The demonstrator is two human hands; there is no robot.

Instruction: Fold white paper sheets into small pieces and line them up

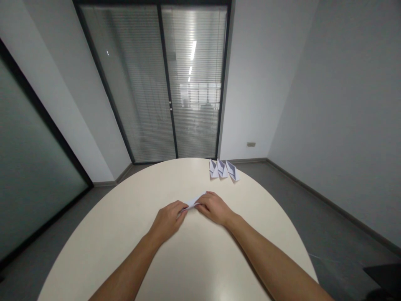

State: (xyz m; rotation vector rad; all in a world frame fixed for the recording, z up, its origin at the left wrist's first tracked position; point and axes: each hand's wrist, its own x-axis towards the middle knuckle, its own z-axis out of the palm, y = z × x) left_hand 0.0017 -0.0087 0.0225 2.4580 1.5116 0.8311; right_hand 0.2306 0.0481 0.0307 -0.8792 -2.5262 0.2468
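A folded piece of white paper [193, 203] spans the gap between my two hands, just over the middle of the table. My left hand [171, 216] pinches its left end between thumb and fingers. At the other end, my right hand [214, 207] is closed on the paper, with the thumb below and the fingers curled over the top. Both hands cover the ends, so the full shape of the paper is hidden. Beyond my right hand, three folded white paper pieces [222, 169] stand side by side in a row near the far edge.
The round cream table [125, 225] fills the lower view. Behind it is a dark-framed glass partition [175, 83] with blinds. Grey walls stand on both sides, with a wall socket [251, 144] low at the right. A dark object [384, 276] shows at the lower right.
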